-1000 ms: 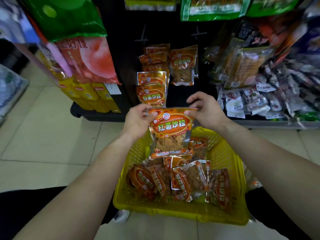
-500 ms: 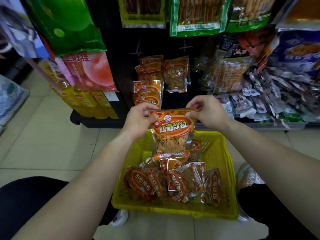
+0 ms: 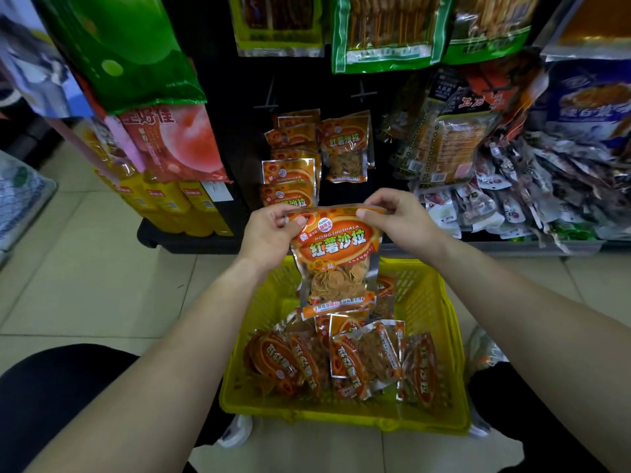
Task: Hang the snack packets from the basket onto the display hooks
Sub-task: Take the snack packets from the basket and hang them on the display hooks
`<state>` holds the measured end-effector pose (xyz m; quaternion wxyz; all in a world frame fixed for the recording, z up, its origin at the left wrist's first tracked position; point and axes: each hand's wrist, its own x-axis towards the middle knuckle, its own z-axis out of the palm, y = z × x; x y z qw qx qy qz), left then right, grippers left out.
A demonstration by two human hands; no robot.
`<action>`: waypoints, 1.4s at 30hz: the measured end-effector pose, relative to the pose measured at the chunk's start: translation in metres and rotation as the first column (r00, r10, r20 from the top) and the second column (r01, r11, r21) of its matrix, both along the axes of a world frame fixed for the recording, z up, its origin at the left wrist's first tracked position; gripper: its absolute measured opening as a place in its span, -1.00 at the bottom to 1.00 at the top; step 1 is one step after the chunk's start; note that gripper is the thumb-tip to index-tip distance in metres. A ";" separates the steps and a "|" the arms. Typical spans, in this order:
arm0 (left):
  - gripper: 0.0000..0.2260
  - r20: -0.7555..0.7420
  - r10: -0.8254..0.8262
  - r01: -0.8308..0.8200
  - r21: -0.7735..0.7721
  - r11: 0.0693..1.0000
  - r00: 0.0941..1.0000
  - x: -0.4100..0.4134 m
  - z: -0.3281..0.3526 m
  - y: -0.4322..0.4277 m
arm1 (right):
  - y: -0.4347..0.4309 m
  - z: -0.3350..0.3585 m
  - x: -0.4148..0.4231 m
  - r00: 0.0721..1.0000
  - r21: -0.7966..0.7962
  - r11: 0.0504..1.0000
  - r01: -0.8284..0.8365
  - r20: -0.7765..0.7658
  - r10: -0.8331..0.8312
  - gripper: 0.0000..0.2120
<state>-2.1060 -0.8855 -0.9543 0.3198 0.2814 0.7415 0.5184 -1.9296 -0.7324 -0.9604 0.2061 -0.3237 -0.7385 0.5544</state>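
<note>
An orange snack packet (image 3: 336, 259) hangs upright above the yellow basket (image 3: 433, 302). My left hand (image 3: 269, 230) pinches its top left corner, and my right hand (image 3: 397, 220) pinches its top right edge. Several more orange packets (image 3: 345, 360) lie in the basket. Behind my hands, matching packets hang on the black display panel: a left stack (image 3: 290, 165) and a single one to the right (image 3: 345, 148). Two bare hooks (image 3: 362, 93) stick out above them.
Green and pink bags (image 3: 136, 63) hang at the upper left over yellow bottles (image 3: 164, 199). Green-edged packets (image 3: 386, 29) hang above. A heap of small wrapped snacks (image 3: 512, 199) fills the shelf on the right. My dark-trousered knees flank the basket on the tiled floor.
My hands have lifted the packet slightly up and toward the display. My head has tilted up, bringing more of the upper rack into view.
</note>
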 end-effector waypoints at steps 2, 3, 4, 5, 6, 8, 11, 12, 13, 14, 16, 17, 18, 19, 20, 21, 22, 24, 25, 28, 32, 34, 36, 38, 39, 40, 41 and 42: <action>-0.79 0.049 0.014 -0.015 0.019 1.000 0.999 -0.002 0.002 0.000 | -0.004 -0.003 -0.002 0.999 -0.148 0.989 -0.026 -0.030 0.022 -0.81; -0.81 0.071 0.019 -0.021 0.027 0.999 0.997 -0.004 0.003 0.000 | -0.005 -0.008 -0.003 0.999 -0.195 0.980 -0.040 -0.023 0.036 -0.79; -0.83 0.089 0.024 -0.027 0.033 0.999 0.996 -0.004 0.005 -0.001 | -0.006 -0.011 -0.003 0.999 -0.209 0.977 -0.051 -0.003 0.052 -0.78; -0.86 0.106 0.029 -0.033 0.040 0.999 0.994 -0.005 0.007 -0.001 | -0.007 -0.016 -0.003 0.998 -0.203 0.978 -0.055 0.015 0.059 -0.77; -0.88 0.120 0.034 -0.040 0.046 0.998 0.992 -0.005 0.008 -0.001 | -0.008 -0.020 -0.004 0.998 -0.191 0.980 -0.055 0.019 0.060 -0.75; -0.93 0.143 0.048 -0.057 0.056 0.997 0.989 -0.005 0.009 -0.002 | -0.009 -0.025 -0.004 1.000 -0.181 0.983 -0.028 0.009 0.030 -0.71; -0.93 0.150 0.076 -0.084 0.050 0.995 0.986 -0.005 0.009 -0.003 | -0.010 -0.026 -0.003 1.000 -0.156 0.988 -0.009 0.004 0.010 -0.72; -0.93 0.141 0.084 -0.090 0.039 0.995 0.986 -0.005 0.008 -0.003 | -0.010 -0.025 -0.003 1.000 -0.159 0.987 -0.010 -0.003 0.010 -0.72; -0.93 0.131 0.092 -0.096 0.029 0.995 0.987 -0.006 0.007 -0.003 | -0.010 -0.025 -0.003 1.000 -0.161 0.987 -0.008 -0.009 0.007 -0.72; -0.92 0.119 0.098 -0.101 0.018 0.995 0.988 -0.006 0.007 -0.003 | -0.010 -0.024 -0.003 1.000 -0.160 0.987 -0.005 -0.014 0.002 -0.72; -0.89 0.111 0.104 -0.106 0.012 0.994 0.988 -0.006 0.005 -0.002 | -0.008 -0.025 -0.004 1.000 -0.167 0.986 0.012 -0.012 -0.014 -0.74; -0.88 0.112 0.102 -0.104 0.013 0.995 0.988 -0.006 0.005 -0.002 | -0.008 -0.025 -0.004 1.000 -0.179 0.984 0.015 -0.009 -0.017 -0.75; -0.88 0.113 0.098 -0.100 0.011 0.995 0.989 -0.006 0.005 -0.002 | -0.007 -0.025 -0.004 1.000 -0.191 0.982 0.013 -0.007 -0.015 -0.76; -0.88 0.114 0.094 -0.096 0.008 0.995 0.989 -0.006 0.004 -0.002 | -0.006 -0.026 -0.003 1.000 -0.194 0.981 0.010 -0.005 -0.011 -0.76; -0.89 0.118 0.090 -0.092 0.008 0.996 0.989 -0.006 0.005 -0.001 | -0.005 -0.026 -0.003 1.000 -0.192 0.981 0.008 -0.001 -0.009 -0.75; -0.89 0.124 0.087 -0.089 0.012 0.996 0.988 -0.006 0.004 -0.001 | -0.005 -0.027 -0.003 1.000 -0.194 0.981 0.007 -0.002 -0.007 -0.74; -0.87 0.128 0.086 -0.089 0.015 0.996 0.988 -0.006 0.004 -0.001 | -0.005 -0.028 -0.003 1.000 -0.207 0.978 0.009 -0.005 -0.010 -0.74; -0.85 0.132 0.089 -0.091 0.012 0.996 0.987 -0.006 0.005 0.000 | -0.006 -0.031 -0.004 1.000 -0.242 0.970 0.024 -0.007 -0.027 -0.77; -0.84 0.135 0.092 -0.094 0.011 0.995 0.987 -0.005 0.005 0.000 | -0.005 -0.032 -0.005 0.999 -0.248 0.968 0.031 -0.004 -0.033 -0.77; -0.85 0.141 0.094 -0.097 0.015 0.995 0.986 -0.005 0.003 0.001 | -0.005 -0.033 -0.006 0.999 -0.251 0.967 0.049 -0.001 -0.051 -0.76; -0.88 0.130 0.074 -0.076 0.012 0.997 0.989 -0.005 0.000 0.003 | -0.003 -0.035 -0.007 0.996 -0.265 0.961 0.081 -0.020 -0.089 -0.77; -0.88 0.114 0.075 -0.076 0.002 0.997 0.991 -0.006 -0.002 0.004 | -0.003 -0.035 -0.009 0.995 -0.271 0.959 0.082 -0.026 -0.092 -0.81; -0.88 0.098 0.081 -0.081 -0.004 0.997 0.992 -0.009 -0.004 0.006 | -0.002 -0.037 -0.011 0.996 -0.270 0.960 0.076 -0.026 -0.086 -0.81; -0.88 0.083 0.099 -0.098 -0.012 0.995 0.992 -0.013 -0.006 0.008 | 0.002 -0.040 -0.012 0.997 -0.278 0.958 0.071 -0.010 -0.077 -0.77; -0.89 0.077 0.111 -0.110 -0.020 0.994 0.991 -0.015 -0.008 0.008 | 0.004 -0.042 -0.013 0.998 -0.284 0.957 0.067 -0.003 -0.070 -0.75; -0.89 0.075 0.121 -0.119 -0.027 0.993 0.990 -0.018 -0.009 0.009 | 0.008 -0.044 -0.013 0.998 -0.284 0.957 0.062 0.009 -0.062 -0.73; -0.89 0.072 0.124 -0.122 -0.036 0.992 0.990 -0.021 -0.011 0.009 | 0.011 -0.045 -0.014 0.998 -0.273 0.960 0.055 0.025 -0.050 -0.72; -0.88 0.069 0.121 -0.118 -0.045 0.992 0.990 -0.024 -0.013 0.010 | 0.015 -0.047 -0.014 0.998 -0.253 0.966 0.047 0.042 -0.038 -0.76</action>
